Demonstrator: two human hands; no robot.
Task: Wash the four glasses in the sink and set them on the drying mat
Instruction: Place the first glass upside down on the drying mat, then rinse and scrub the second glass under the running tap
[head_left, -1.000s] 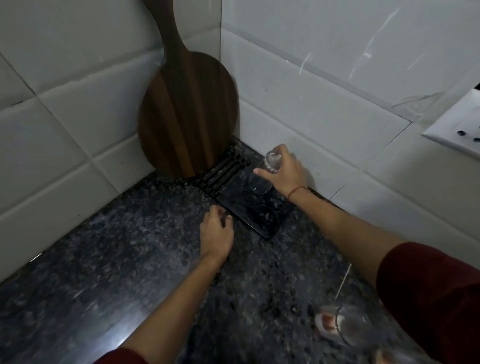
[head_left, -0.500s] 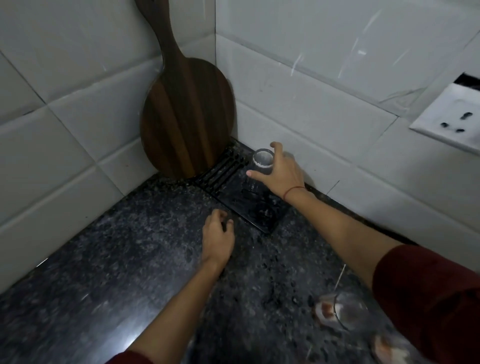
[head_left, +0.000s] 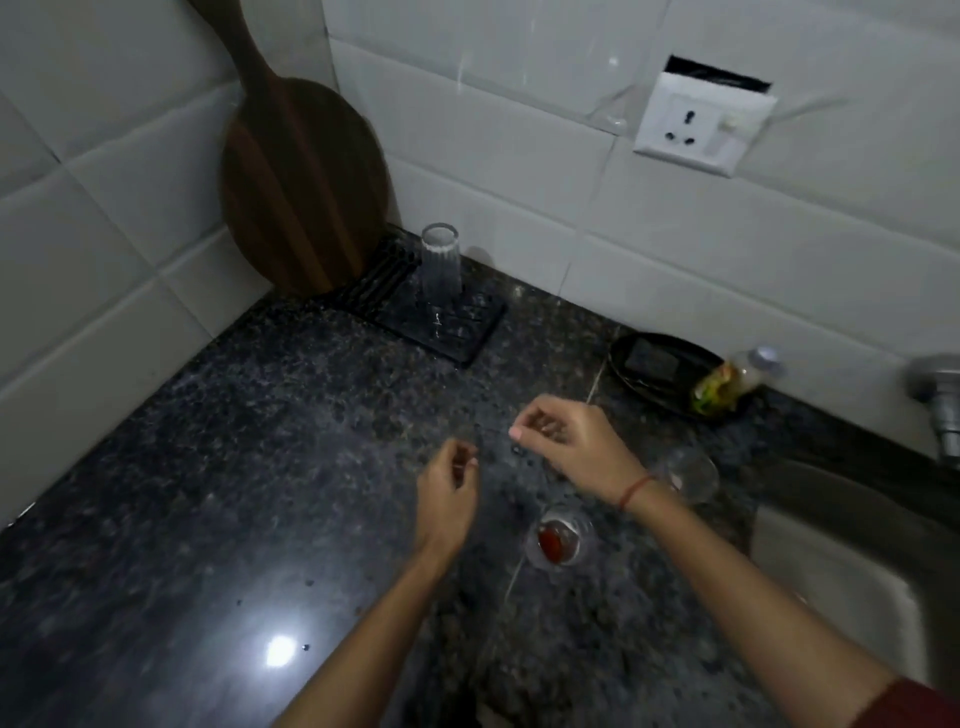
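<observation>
Nearest, a dirty glass (head_left: 558, 536) with red residue on the counter (head_left: 208, 493), a second glass (head_left: 688, 475) just behind the right wrist, the sink (head_left: 852, 561) at the right edge. Both hands pulled back from the corner: left hand (head_left: 448, 493) loosely curled and empty, right hand (head_left: 569, 447) half closed, gripping nothing. Farther off, one washed glass (head_left: 440, 265) let go, upside down on the drying mat (head_left: 457, 332) beside the wooden board (head_left: 301, 182). One glass done, probably; at least two left. On the bottle (head_left: 727, 387) near the tray (head_left: 654, 364), label too blurred to read; no other writing.
</observation>
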